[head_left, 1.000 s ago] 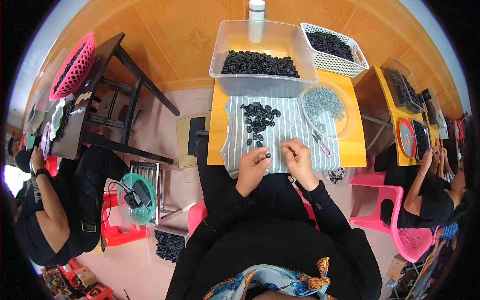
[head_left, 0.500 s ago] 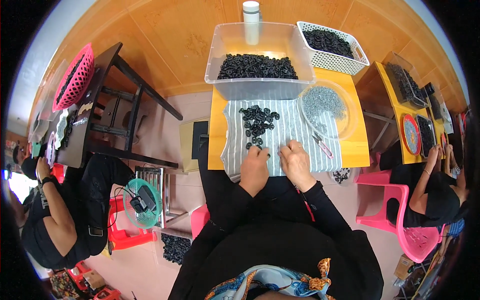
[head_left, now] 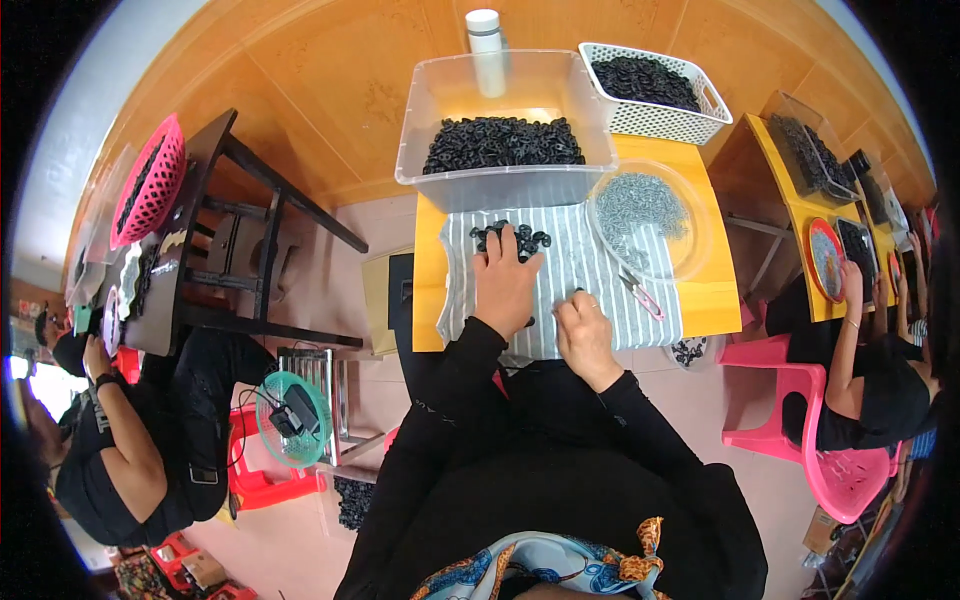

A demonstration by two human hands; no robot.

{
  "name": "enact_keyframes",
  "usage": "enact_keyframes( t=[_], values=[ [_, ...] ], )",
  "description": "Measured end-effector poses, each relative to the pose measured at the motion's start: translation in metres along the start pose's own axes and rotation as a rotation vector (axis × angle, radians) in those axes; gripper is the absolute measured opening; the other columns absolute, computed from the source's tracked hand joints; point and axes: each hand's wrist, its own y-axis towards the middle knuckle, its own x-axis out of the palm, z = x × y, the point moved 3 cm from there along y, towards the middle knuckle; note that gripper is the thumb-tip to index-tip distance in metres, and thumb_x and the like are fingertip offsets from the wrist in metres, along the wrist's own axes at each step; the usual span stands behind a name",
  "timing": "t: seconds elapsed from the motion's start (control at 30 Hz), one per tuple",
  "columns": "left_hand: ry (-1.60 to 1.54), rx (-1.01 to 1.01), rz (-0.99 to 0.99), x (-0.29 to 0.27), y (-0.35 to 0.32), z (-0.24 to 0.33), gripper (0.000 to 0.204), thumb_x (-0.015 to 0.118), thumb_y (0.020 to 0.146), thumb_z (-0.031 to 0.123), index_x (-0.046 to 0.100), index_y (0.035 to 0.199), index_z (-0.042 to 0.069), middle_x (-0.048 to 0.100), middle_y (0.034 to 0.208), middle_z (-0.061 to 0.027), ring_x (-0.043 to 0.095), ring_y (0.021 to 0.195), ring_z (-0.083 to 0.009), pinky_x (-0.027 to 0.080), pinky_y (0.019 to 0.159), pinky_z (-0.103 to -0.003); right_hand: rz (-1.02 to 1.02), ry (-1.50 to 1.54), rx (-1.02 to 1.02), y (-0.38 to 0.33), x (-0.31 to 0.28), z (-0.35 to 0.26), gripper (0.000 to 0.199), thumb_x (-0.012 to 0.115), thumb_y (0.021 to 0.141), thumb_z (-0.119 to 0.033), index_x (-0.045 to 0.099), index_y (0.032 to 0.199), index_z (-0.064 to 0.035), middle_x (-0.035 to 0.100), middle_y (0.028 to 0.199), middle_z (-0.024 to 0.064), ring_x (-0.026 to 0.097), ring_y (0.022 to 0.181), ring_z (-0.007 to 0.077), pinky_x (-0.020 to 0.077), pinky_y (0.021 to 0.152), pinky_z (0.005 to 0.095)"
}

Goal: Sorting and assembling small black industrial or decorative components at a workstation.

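Note:
A loose pile of small black oval pieces point(head_left: 526, 237) with holes lies on a grey-and-white striped cloth point(head_left: 560, 270). My left hand point(head_left: 506, 287) reaches over the pile, fingers stretched out and tips on the pieces, hiding some of them. Nearer to me, my right hand point(head_left: 587, 335) is closed above the cloth, with a small black piece point(head_left: 578, 291) showing at its fingertips. A round clear tray point(head_left: 697, 258) of small silvery metal parts point(head_left: 642, 212) stands right of the cloth. Pink-handled snips point(head_left: 645, 296) lie beside it, right of my right hand.
Behind the cloth stand a large clear bin point(head_left: 510, 188) and a white perforated basket point(head_left: 668, 122), both holding black pieces. A white bottle point(head_left: 486, 55) stands beyond the bin. People sit at tables on both sides; a pink chair point(head_left: 765, 390) is at right.
My left hand has moved forward from near the table edge onto the pile, its fingers opening out. My right hand has stayed close to the table edge. The view has shifted slightly.

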Motion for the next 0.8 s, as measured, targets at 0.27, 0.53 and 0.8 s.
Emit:
enact_keyframes(
  t=[0.27,0.53,0.8],
  values=[
    [-0.002,0.029,-0.005,0.010,0.007,0.000,0.016,0.058,0.068,0.008,0.068,0.081,0.006,0.048,0.118,-0.0203,0.040,0.113,-0.0385,0.035,0.084,-0.044,0.018,0.037,0.025,0.000,-0.004,0.006,0.008,0.058,0.072,-0.001,0.060,0.080,-0.0032,0.046,0.079,0.0112,0.054,0.076,0.0308,0.0458,0.058,0.0408],
    [-0.091,0.024,-0.050,0.011,0.002,0.003,0.021,0.057,0.070,0.009,0.070,0.086,0.008,0.049,0.118,-0.0191,0.040,0.114,-0.0383,0.033,0.090,-0.045,0.035,0.076,-0.006,-0.002,-0.004,0.007,0.009,0.058,0.069,-0.003,0.061,0.077,-0.0043,0.046,0.077,0.0095,0.053,0.076,0.0279,0.0453,0.058,0.0385],
    [-0.092,0.103,-0.053,0.013,0.006,0.006,0.014,0.058,0.069,0.006,0.063,0.080,-0.003,0.049,0.122,-0.0197,0.040,0.117,-0.0396,0.033,0.092,-0.048,0.047,0.046,0.019,-0.005,-0.001,0.007,0.006,0.056,0.069,-0.006,0.057,0.075,-0.0045,0.047,0.080,0.0092,0.055,0.078,0.0276,0.0465,0.062,0.0373]
  ],
)
